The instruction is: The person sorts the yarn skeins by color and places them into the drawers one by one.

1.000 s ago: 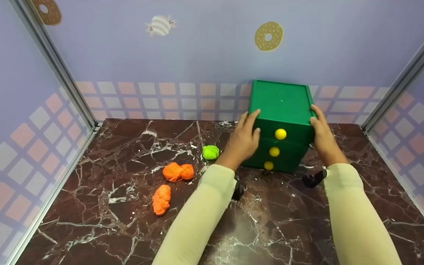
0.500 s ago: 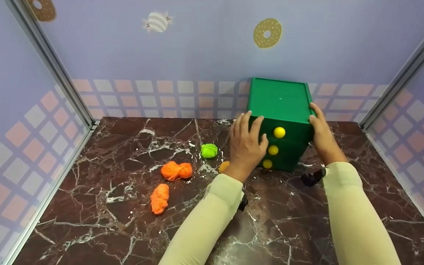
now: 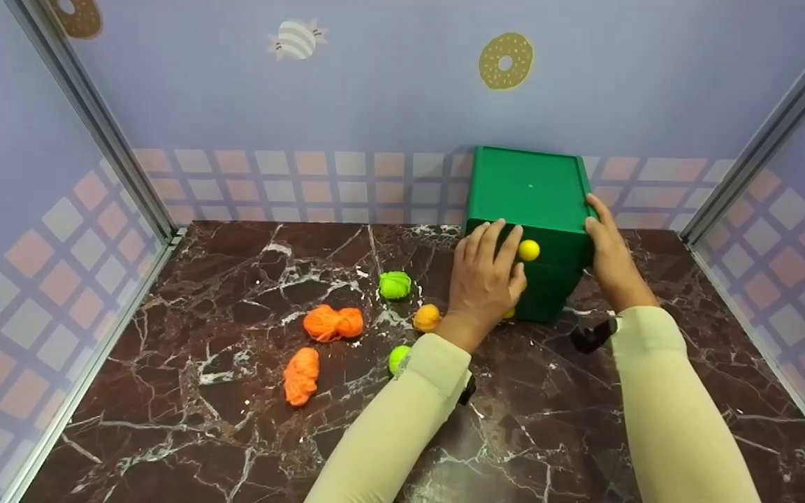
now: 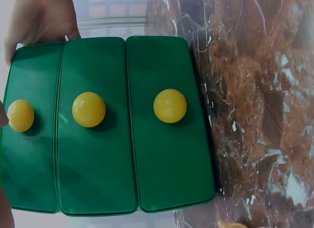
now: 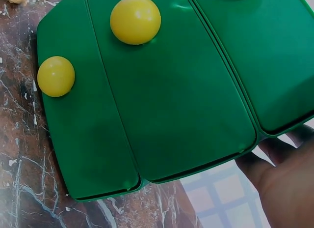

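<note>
A green drawer unit [image 3: 532, 183] stood close to the back wall [image 3: 388, 98] on the marbled table [image 3: 228, 433], its 3 drawer fronts [image 4: 93, 164] seemingly closed, as a person laid hands on it. From where I stood, the left hand [image 3: 484, 278] was at the upper front, fingers loosely extended just beside the top yellow knob [image 3: 529, 250], not visibly curled round it; whether a fingertip touched it, I could not tell. The right hand [image 3: 611, 258] lay along the unit's right side near the top edge, fingers fairly straight against it. The danger, in my judgement, was in any pull: with the unit steadied on only 1 side, a hard tug at that knob could have tipped it forward or swivelled it. The round, smooth-looking knob might have slid from a weak pinch, and a drawer drawn too far might have dropped. Near the left sleeve [image 3: 434, 374] lay a yellow-orange ball [image 3: 427, 318] and a partly hidden green ball [image 3: 397, 358]; a careless elbow could have sent either rolling
</note>
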A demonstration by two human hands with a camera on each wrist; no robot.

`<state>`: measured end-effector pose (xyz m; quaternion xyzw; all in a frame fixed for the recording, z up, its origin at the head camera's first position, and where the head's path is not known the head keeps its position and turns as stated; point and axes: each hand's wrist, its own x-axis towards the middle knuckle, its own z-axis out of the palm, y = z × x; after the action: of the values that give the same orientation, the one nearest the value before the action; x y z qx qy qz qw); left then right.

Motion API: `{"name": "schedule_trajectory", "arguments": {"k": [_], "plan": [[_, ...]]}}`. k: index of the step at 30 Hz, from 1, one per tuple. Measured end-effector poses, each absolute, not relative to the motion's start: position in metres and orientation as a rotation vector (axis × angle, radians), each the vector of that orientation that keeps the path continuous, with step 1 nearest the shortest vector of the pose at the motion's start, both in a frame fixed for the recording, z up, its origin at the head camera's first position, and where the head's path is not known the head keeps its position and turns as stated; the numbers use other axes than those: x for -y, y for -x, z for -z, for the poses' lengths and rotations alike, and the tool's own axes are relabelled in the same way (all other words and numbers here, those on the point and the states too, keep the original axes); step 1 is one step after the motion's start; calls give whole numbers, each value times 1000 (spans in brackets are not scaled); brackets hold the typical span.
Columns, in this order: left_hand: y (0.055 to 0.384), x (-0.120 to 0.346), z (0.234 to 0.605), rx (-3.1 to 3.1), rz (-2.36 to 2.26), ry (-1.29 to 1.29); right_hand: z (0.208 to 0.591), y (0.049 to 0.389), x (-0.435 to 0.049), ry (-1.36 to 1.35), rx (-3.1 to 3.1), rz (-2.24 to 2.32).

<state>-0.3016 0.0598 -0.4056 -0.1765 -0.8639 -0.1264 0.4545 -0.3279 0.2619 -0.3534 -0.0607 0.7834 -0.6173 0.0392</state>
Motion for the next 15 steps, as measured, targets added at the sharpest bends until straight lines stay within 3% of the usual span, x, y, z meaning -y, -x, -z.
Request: {"name": "schedule_trajectory", "arguments": {"k": [15], "plan": [[304, -79, 404, 2188, 361, 514, 354, 328, -262, 181, -2398, 1914]]}}
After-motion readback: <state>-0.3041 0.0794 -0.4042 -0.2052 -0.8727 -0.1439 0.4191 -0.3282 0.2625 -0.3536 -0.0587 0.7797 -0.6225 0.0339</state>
